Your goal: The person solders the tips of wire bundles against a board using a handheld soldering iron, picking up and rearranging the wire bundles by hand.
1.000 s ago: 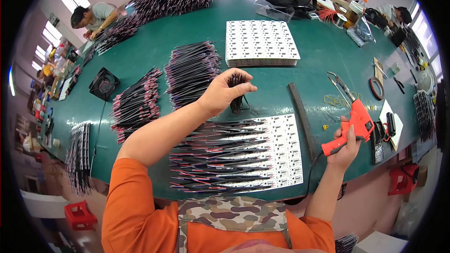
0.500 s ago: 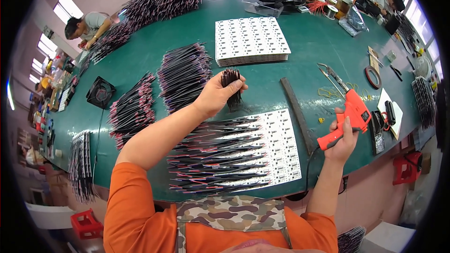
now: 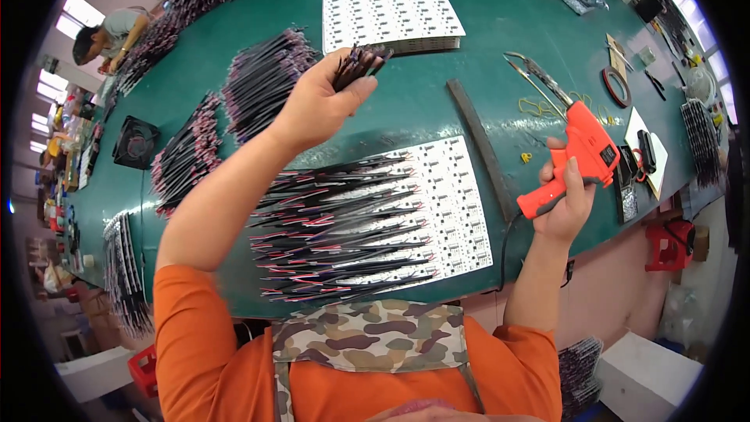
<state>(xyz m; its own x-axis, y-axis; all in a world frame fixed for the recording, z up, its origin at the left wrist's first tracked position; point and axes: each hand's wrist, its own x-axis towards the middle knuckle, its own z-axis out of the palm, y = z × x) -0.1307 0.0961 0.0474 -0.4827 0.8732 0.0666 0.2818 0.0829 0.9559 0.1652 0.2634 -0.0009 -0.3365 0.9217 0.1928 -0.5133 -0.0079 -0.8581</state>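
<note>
My left hand (image 3: 316,105) is closed around a bundle of black wires (image 3: 359,68), raised in front of the stack of white circuit board panels (image 3: 391,14). The bundle's ends point up and to the right. In my right hand (image 3: 569,207) is a red soldering gun (image 3: 587,144), gripped by its handle, its metal tip pointing up and left over the table. Between my arms lies a white circuit board panel (image 3: 457,219). Rows of black wires (image 3: 336,223) with red and white ends cover its left and middle part; the right part shows bare board.
Wire piles (image 3: 266,86) lie left of the stack, with a black fan (image 3: 135,142) beyond. A dark bar (image 3: 478,141) lies right of the panel. A tape roll (image 3: 616,87) and pliers (image 3: 655,84) are farther right. Another person (image 3: 117,35) works at far left.
The view has shifted, so the table's things appear higher and farther left. My left hand has turned, tilting the wire bundle from upright to slanting up right. The soldering gun stays in my right hand.
</note>
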